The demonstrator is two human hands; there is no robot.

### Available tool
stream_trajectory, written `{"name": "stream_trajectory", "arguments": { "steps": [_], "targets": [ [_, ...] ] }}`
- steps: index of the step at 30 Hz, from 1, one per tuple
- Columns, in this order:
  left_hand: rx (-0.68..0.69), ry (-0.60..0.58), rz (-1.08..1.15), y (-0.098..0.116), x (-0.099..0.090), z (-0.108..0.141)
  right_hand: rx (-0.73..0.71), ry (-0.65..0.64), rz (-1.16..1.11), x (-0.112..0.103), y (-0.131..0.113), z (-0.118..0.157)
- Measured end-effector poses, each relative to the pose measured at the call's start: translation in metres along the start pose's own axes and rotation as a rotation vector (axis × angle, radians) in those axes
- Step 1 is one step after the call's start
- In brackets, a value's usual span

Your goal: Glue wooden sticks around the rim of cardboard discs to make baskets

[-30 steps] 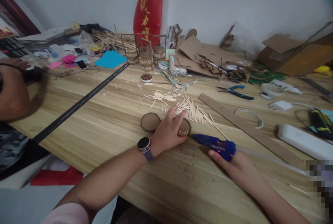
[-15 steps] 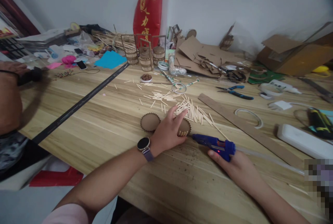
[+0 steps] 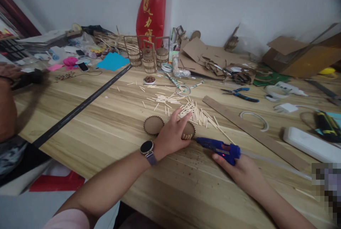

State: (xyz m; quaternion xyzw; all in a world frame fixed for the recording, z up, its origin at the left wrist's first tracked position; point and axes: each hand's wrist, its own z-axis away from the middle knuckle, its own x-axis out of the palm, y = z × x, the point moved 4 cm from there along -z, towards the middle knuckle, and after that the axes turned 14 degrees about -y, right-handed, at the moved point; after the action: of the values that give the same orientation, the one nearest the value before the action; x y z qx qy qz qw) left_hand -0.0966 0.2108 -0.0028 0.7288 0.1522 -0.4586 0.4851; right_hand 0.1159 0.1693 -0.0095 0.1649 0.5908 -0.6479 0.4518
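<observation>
My left hand [image 3: 172, 136], with a watch on its wrist, grips a round cardboard piece [image 3: 190, 129] low on the table. Thumb and fingers curve around its sides, and part of it is hidden under the hand. Short pale sticks stand along its near edge. A second cardboard disc [image 3: 153, 125] with a notched brown rim lies just left of the hand. In my right hand [image 3: 237, 167] is a blue hot glue gun [image 3: 218, 148], its nozzle close to the near edge of the held piece and a red light showing. Loose short wooden sticks [image 3: 195, 112] are heaped beyond the left hand.
A long cardboard strip [image 3: 253, 131], blue-handled pliers [image 3: 241, 94] and a white power strip [image 3: 311, 143] lie to the right. Small stick baskets [image 3: 149, 60] and a bowl of brown beads [image 3: 149, 80] stand farther back. Another person's arm [image 3: 6, 104] rests at the left.
</observation>
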Motion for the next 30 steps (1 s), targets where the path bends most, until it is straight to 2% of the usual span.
{"name": "stream_trajectory", "arguments": {
  "steps": [6, 10, 12, 16, 19, 22, 24, 27, 30],
  "targets": [
    [-0.004, -0.01, 0.004, 0.001, 0.0, 0.0, -0.01, 0.05, -0.062, 0.001, 0.0, 0.0],
    [0.007, -0.017, 0.021, 0.003, 0.0, 0.0, 0.043, 0.097, -0.205, -0.004, 0.009, 0.001],
    [0.009, -0.015, 0.024, 0.004, -0.001, 0.001, 0.072, 0.022, -0.351, -0.006, 0.015, 0.004],
    [0.001, -0.016, 0.017, 0.004, -0.001, 0.001, 0.178, -0.266, -0.674, -0.008, 0.021, 0.019],
    [-0.009, -0.023, 0.007, 0.004, -0.001, 0.001, 0.25, -0.431, -0.745, -0.005, 0.02, 0.026],
    [-0.007, -0.025, 0.01, 0.004, -0.001, 0.001, 0.222, -0.539, -0.705, 0.001, 0.014, 0.023],
    [-0.004, -0.024, 0.024, 0.005, -0.001, 0.001, 0.216, -0.557, -0.614, 0.002, 0.011, 0.02],
    [0.0, -0.022, 0.034, 0.005, -0.001, 0.001, 0.188, -0.44, -0.335, -0.006, 0.008, 0.015],
    [-0.003, -0.017, 0.032, 0.004, -0.001, 0.001, 0.094, -0.307, -0.03, -0.018, 0.005, 0.013]
  ]
}}
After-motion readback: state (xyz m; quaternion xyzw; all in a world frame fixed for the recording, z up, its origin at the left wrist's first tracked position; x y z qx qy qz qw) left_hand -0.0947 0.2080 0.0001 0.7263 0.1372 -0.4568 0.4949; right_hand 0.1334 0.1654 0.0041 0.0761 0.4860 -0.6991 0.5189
